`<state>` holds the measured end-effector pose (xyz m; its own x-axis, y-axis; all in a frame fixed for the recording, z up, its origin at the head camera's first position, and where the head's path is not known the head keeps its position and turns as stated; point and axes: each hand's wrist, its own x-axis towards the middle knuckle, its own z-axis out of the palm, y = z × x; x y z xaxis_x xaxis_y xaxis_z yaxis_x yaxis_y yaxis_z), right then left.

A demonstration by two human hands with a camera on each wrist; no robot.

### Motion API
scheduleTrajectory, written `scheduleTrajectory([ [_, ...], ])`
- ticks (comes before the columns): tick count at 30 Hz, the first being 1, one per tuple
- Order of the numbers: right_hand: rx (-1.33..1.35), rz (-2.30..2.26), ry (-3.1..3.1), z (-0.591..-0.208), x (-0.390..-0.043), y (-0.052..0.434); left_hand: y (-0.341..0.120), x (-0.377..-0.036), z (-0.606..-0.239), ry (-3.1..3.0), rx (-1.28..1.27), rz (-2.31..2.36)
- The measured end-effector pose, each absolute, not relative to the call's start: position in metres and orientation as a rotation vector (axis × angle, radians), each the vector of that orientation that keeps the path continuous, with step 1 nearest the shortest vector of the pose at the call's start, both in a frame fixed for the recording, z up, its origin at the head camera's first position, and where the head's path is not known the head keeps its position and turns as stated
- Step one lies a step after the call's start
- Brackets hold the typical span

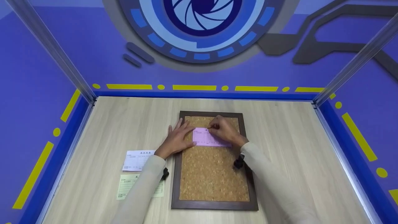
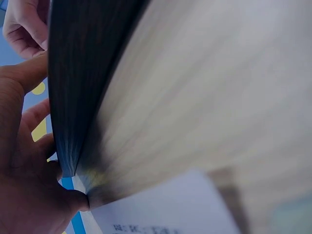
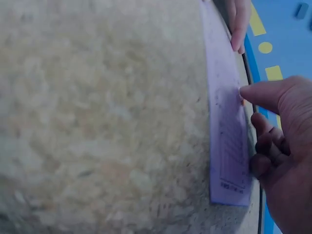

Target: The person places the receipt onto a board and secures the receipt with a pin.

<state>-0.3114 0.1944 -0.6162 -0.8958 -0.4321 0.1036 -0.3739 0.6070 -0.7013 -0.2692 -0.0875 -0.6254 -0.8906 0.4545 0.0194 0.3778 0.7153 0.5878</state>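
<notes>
Pink slip [image 1: 207, 138] lies on the upper part of the cork board [image 1: 211, 174]. The left hand [image 1: 178, 137] presses flat, fingers straight, on its left edge; the right hand [image 1: 224, 130] pinches something small at its top edge.

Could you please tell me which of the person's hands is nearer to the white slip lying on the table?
Left. The left hand rests on the cork board's left edge, just above the white slip; the right hand is farther right, on the pink slip.

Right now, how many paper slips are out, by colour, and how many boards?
Pink slip: 1
White slip: 1
Green slip: 1
Cork board: 1
Total: 4
</notes>
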Motion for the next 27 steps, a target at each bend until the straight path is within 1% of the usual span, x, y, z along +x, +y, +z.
scheduleTrajectory([
  [4,-0.749,-1.15,2.765,-0.6206,-0.3125,0.1986,-0.086,-0.2687,-0.6256,2.782,0.686,0.942],
  [13,-0.78,-1.24,2.774,-0.6247,-0.317,0.2025,-0.0868,-0.2697,-0.6264,2.787,0.686,0.936],
  [27,-0.683,-1.333,2.692,-0.6241,-0.3195,0.2,-0.0882,-0.2699,-0.6274,2.789,0.679,0.913],
])
